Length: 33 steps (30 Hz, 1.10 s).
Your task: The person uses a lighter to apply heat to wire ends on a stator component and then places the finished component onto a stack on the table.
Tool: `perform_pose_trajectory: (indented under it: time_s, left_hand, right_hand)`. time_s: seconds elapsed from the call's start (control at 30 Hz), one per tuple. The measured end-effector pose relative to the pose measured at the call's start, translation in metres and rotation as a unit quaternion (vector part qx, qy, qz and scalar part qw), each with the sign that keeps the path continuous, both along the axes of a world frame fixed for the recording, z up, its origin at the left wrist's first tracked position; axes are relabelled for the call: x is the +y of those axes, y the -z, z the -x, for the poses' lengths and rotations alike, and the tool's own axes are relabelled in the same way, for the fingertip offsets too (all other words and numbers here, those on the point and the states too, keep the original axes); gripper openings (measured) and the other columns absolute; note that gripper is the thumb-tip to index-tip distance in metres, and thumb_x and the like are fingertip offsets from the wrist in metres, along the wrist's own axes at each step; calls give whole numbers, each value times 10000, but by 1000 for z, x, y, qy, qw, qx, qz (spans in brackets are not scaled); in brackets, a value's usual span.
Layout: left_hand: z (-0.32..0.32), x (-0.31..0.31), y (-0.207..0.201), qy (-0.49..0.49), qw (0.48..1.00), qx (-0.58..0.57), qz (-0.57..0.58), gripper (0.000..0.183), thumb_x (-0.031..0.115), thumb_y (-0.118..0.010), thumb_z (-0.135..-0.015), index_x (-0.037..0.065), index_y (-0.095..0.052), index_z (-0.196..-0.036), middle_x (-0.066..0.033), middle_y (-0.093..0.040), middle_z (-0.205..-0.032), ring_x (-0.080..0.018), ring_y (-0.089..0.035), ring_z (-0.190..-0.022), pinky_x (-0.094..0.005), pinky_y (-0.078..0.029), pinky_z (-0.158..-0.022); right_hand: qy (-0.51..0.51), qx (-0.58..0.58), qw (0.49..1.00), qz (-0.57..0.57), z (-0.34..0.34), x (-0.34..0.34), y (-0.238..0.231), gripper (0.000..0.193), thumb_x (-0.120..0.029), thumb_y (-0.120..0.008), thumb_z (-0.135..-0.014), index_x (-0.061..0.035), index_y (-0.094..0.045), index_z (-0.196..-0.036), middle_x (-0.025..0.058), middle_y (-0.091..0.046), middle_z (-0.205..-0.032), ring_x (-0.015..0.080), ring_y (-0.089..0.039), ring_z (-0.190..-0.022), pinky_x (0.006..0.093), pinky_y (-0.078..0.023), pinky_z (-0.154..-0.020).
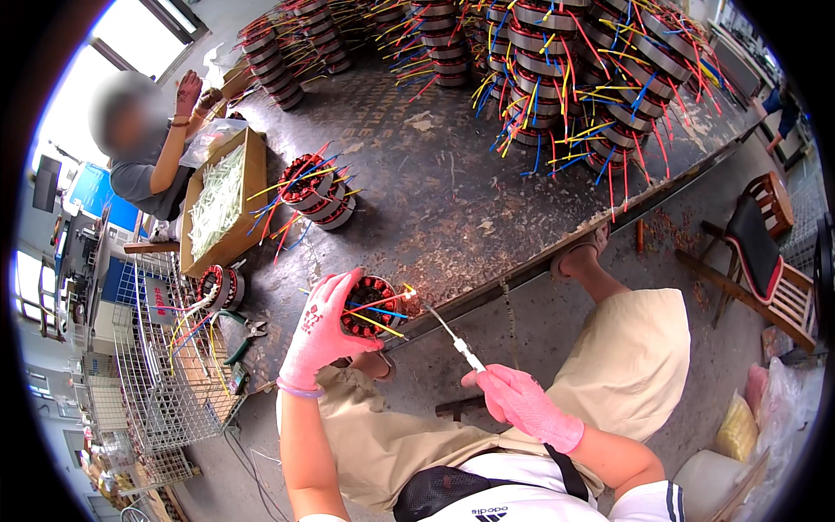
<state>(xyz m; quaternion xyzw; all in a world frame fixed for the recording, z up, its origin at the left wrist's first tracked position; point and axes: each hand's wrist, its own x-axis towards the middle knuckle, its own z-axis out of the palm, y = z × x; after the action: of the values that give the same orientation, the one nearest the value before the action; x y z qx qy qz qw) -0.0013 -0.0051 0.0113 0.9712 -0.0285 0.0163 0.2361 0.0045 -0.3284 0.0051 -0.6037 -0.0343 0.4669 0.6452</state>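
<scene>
The stator (372, 306) is gripped by the left hand (320, 335) at the surface (435, 200) edge; the white-handled tool (457, 341), pinched in the right hand (522, 404), should be guided steadily between the wires.

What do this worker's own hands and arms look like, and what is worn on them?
Both hands wear snug pink knitted gloves. The left hand has a glove with a pale printed mark on its back and a rolled cuff at the wrist. The right hand has a matching glove, its cuff ending just past the wrist. Above the gloves both forearms are bare; white short sleeves show at the lower edge.
</scene>
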Motion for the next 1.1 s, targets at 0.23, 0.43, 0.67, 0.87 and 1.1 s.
perform_pose_trajectory:
  time_s: [0.23,0.43,0.67,0.87,1.1]
  left_hand:
    - [0,0,1,0,1000,-4,0,1019,293,-912,-486,31,-480,-1370,-185,-552,-1291,-401,-452,-1277,-474,-351,-1100]
    - [0,0,1,5,1000,-8,0,1024,287,-915,-476,27,-481,-1367,-181,-555,-1284,-395,-460,-1266,-476,-350,-1100]
    - [0,1,1,12,1000,-8,-18,1068,276,-929,-457,-14,-465,-1375,-180,-533,-1335,-361,-472,-1268,-443,-373,-1084]
    - [-1,1,1,19,999,-6,-26,1087,272,-927,-456,-12,-451,-1391,-182,-529,-1336,-362,-471,-1269,-443,-367,-1088]
    - [-2,-2,1,19,1000,-14,-2,1037,275,-910,-469,10,-476,-1373,-174,-557,-1281,-378,-475,-1243,-460,-369,-1080]
  right_hand:
    - [4,18,1000,0,1,1,3,293,-231,-452,-1035,-12,-637,-1096,-31,-430,-595,50,-413,-523,235,-339,-492]
    - [3,14,1000,4,0,1,0,290,-232,-453,-1035,-12,-636,-1091,-28,-427,-595,51,-410,-523,238,-345,-497]
    - [9,24,1000,-9,1,1,2,291,-233,-453,-1033,-11,-635,-1086,-23,-439,-602,62,-421,-531,245,-355,-503]
    - [4,19,1000,-9,0,0,1,292,-237,-455,-1034,-13,-636,-1083,-21,-441,-605,66,-430,-538,246,-363,-509]
    - [5,25,1000,-1,1,-3,2,303,-248,-456,-1035,-10,-636,-1091,-21,-442,-602,61,-423,-535,243,-359,-506]
